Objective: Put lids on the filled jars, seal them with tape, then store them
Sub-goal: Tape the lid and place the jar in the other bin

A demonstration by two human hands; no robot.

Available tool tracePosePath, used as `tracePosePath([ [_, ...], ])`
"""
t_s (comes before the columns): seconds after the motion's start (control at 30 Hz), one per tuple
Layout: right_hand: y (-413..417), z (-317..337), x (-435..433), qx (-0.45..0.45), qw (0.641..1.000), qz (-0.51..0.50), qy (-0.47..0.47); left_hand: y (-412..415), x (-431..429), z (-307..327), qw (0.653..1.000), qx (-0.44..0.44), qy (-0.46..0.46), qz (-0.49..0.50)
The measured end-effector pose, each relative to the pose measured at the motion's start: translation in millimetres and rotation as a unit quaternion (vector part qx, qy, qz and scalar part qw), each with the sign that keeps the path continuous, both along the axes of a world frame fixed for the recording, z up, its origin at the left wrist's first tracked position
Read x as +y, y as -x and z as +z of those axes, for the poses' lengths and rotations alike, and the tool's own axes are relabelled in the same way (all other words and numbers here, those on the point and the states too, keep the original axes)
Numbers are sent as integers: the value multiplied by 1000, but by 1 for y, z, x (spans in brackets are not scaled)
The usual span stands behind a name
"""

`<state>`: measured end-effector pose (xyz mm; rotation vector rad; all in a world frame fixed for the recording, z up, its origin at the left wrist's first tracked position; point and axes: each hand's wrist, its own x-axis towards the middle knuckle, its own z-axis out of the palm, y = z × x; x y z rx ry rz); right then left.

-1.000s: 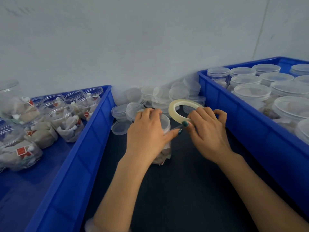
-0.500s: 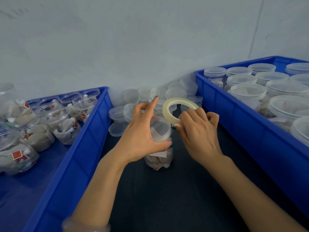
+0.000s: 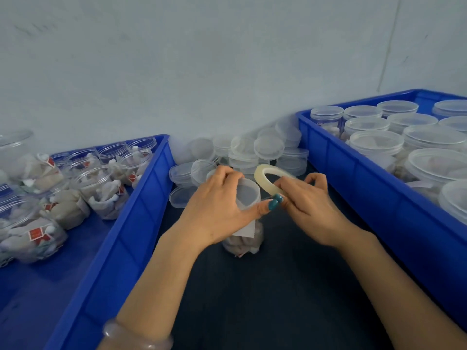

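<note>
A clear filled jar (image 3: 243, 242) with a lid (image 3: 246, 194) on top stands on the dark table in the middle. My left hand (image 3: 217, 210) grips the lid rim, fingers over the far side and thumb at the near right. A roll of clear tape (image 3: 267, 180) tilts just right of the lid, and my right hand (image 3: 305, 205) pinches its lower edge. The two thumbs almost meet beside the lid.
A blue crate (image 3: 121, 238) on the left holds several open filled jars (image 3: 103, 195). A blue crate (image 3: 366, 188) on the right holds several lidded jars (image 3: 376, 145). Loose clear lids (image 3: 252, 152) are piled against the grey wall behind my hands.
My left hand's fingers, raised half a second ago, have curled back down over the lid rim. The tape roll and right hand stay close beside the lid.
</note>
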<state>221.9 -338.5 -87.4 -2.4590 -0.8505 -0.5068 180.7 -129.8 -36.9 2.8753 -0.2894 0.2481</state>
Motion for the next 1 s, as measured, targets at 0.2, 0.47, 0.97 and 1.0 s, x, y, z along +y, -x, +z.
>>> tracePosePath([
  [0.2,2,4,-9,-116,989,-82,42,4,2,3,995,-32,-83,38],
  [0.47,2,3,-5,-133,984,-117,-3,8,19,19,997,43,15,-63],
  [0.97,9,3,7,-95,992,-81,-9,16,-16,-8,985,-62,160,-13],
  [1.0,8,4,5,-92,994,-64,-5,15,-15,-9,984,-68,166,-14],
])
